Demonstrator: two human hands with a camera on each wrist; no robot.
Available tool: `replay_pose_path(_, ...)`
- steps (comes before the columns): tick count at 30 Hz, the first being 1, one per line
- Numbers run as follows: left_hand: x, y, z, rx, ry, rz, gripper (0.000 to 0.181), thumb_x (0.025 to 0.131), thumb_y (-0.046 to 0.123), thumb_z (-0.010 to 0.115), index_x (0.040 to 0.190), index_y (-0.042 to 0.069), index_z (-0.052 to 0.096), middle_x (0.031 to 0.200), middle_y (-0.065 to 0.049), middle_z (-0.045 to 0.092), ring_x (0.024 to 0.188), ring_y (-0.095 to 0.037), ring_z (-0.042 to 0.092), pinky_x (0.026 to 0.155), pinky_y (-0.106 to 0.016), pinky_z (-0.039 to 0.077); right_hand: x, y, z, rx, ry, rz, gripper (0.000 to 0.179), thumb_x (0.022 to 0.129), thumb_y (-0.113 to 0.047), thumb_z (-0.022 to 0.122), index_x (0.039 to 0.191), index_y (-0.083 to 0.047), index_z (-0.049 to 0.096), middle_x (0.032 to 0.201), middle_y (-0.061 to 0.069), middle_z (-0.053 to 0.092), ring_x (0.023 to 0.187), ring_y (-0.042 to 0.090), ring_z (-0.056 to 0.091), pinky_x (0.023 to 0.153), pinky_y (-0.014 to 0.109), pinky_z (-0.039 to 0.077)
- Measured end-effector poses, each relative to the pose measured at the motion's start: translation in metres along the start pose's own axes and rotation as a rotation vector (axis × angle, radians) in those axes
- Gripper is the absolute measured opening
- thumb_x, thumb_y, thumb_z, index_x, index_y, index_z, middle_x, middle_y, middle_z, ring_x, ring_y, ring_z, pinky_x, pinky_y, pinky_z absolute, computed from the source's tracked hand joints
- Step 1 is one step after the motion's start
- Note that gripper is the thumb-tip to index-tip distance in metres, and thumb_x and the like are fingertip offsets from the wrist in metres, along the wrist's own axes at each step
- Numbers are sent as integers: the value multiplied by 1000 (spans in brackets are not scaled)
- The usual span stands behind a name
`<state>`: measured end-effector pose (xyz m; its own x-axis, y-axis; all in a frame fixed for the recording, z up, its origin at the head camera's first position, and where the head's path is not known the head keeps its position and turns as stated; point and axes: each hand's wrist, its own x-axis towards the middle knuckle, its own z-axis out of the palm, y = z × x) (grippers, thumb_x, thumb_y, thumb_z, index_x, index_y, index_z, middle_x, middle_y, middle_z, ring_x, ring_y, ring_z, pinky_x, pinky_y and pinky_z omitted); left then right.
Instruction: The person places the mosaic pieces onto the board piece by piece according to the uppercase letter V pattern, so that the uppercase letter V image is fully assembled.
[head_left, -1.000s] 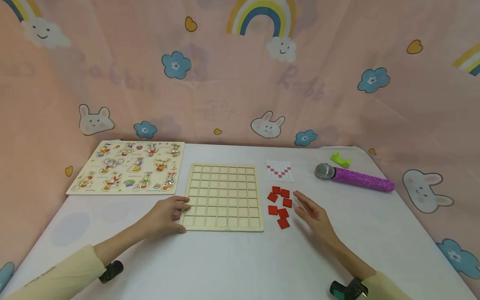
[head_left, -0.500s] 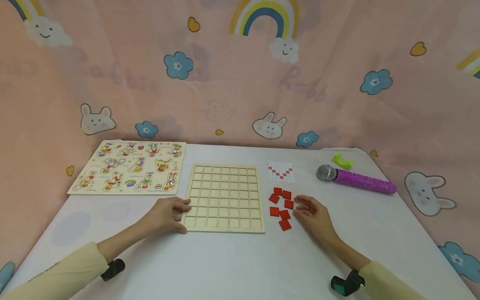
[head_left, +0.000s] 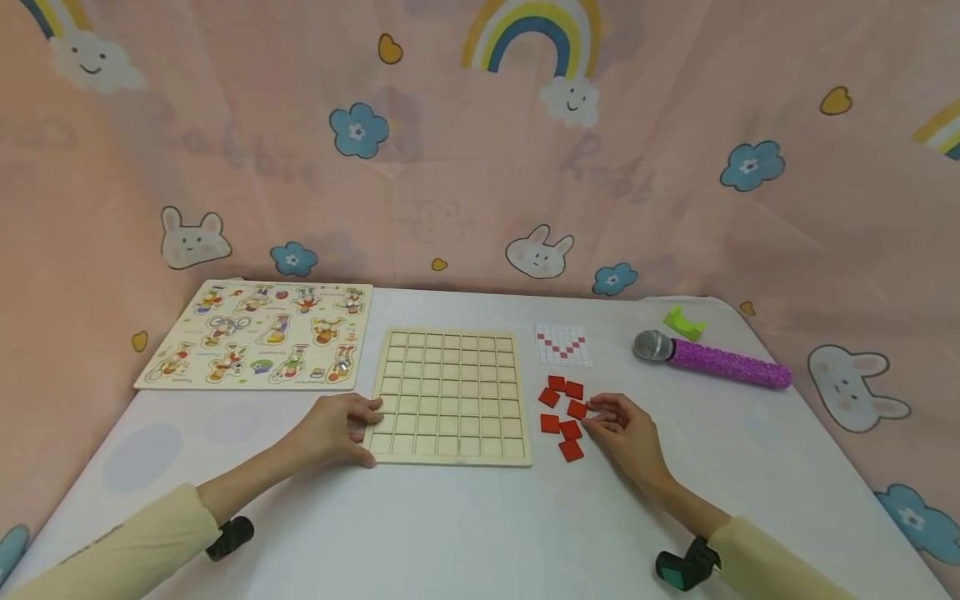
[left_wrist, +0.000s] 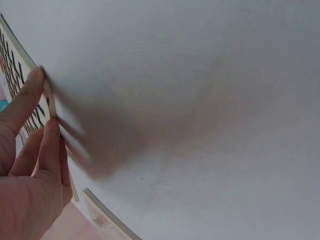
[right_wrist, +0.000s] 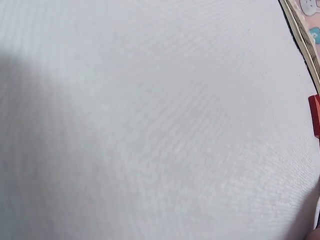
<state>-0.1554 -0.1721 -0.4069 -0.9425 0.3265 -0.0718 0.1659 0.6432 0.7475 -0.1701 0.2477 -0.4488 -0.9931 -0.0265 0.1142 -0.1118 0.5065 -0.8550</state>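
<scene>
A pale wooden grid board [head_left: 450, 396] lies flat in the middle of the white table. My left hand [head_left: 330, 429] holds its near left corner, thumb at the front edge and fingers along the left side; the left wrist view shows this hand [left_wrist: 37, 165] on the corner from close by. Several red square tiles [head_left: 550, 423] are scattered to the right of the board. At the rightmost tile [head_left: 577, 409], the bent fingertips of my right hand [head_left: 633, 437] reach its right edge, and the tile lies on the table. The right wrist view barely shows this hand.
Behind the tiles lies a small card [head_left: 562, 344] with a red V pattern on a grid. A wooden picture puzzle [head_left: 251, 337] is at the back left. To the right are a purple glitter microphone [head_left: 727, 362] and a green plastic piece [head_left: 684, 323].
My right hand has come left to the rightmost red tile, its fingers bending closer together. That tile has turned slightly. My left hand stays at the board's corner.
</scene>
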Motion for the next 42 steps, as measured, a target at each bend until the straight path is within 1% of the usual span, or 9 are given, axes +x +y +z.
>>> replay_pose_path(5, 0, 1, 0, 11, 8, -17, 58, 54, 3, 90, 106, -8, 68, 124, -18, 61, 104, -31, 63, 75, -22, 54, -1, 2, 2, 12, 21, -11, 35, 86, -7, 70, 118, 2, 57, 113, 19, 64, 86, 9, 62, 77, 9, 47)
replay_pose_path(14, 1, 2, 1, 35, 18, -19, 56, 52, 2, 91, 103, -8, 69, 119, -17, 63, 102, -31, 63, 75, -25, 54, -1, 1, 2, 17, 49, 26, 35, 88, -8, 67, 120, 3, 57, 115, 20, 64, 100, 28, 65, 80, 9, 47)
replay_pose_path(17, 2, 3, 1, 58, 28, -13, 56, 52, 2, 91, 103, -8, 69, 118, -17, 64, 102, -31, 63, 79, -29, 53, 0, 0, 0, 55, 30, 46, 35, 88, -8, 67, 121, 3, 58, 116, 21, 64, 101, 22, 66, 81, 10, 47)
replay_pose_path(22, 2, 3, 1, 88, 41, -1, 57, 50, 2, 91, 102, -8, 69, 115, -16, 65, 102, -30, 63, 85, -34, 51, 2, -1, -6, 105, 1, 85, 37, 88, -10, 68, 121, 4, 58, 116, 22, 65, 94, 0, 65, 82, 11, 47)
replay_pose_path(25, 3, 3, 2, 94, 41, 3, 56, 50, 2, 91, 101, -8, 70, 115, -16, 65, 102, -31, 62, 86, -35, 51, 3, -3, -9, 119, -5, 97, 37, 88, -8, 68, 121, 6, 58, 116, 23, 64, 91, -6, 63, 82, 10, 47)
replay_pose_path(30, 4, 4, 3, 104, 46, -8, 57, 49, 2, 92, 101, -8, 70, 114, -16, 65, 104, -31, 62, 86, -36, 51, 3, -8, -13, 130, -24, 116, 37, 88, -6, 67, 121, 7, 57, 117, 25, 64, 91, -4, 64, 82, 12, 47)
replay_pose_path(37, 3, 8, 4, 77, 44, -63, 57, 49, -1, 91, 101, -7, 70, 115, -14, 64, 104, -31, 61, 83, -33, 52, 5, -18, -16, 71, -17, 157, 38, 88, -12, 68, 122, 4, 59, 115, 19, 67, 93, -6, 63, 81, 10, 47)
replay_pose_path(40, 4, 8, 5, 78, 45, -76, 57, 49, -2, 91, 102, -7, 69, 116, -14, 64, 104, -30, 61, 81, -31, 52, 6, -24, -16, 91, -37, 163, 37, 89, -10, 68, 122, 4, 58, 115, 19, 67, 94, -5, 63, 81, 12, 48)
replay_pose_path(42, 5, 9, 6, 78, 47, -79, 57, 49, -3, 90, 102, -7, 69, 115, -13, 64, 103, -29, 61, 77, -28, 53, 6, -29, -14, 108, -55, 164, 36, 89, -8, 66, 122, 5, 58, 115, 20, 66, 96, -1, 65, 81, 14, 49)
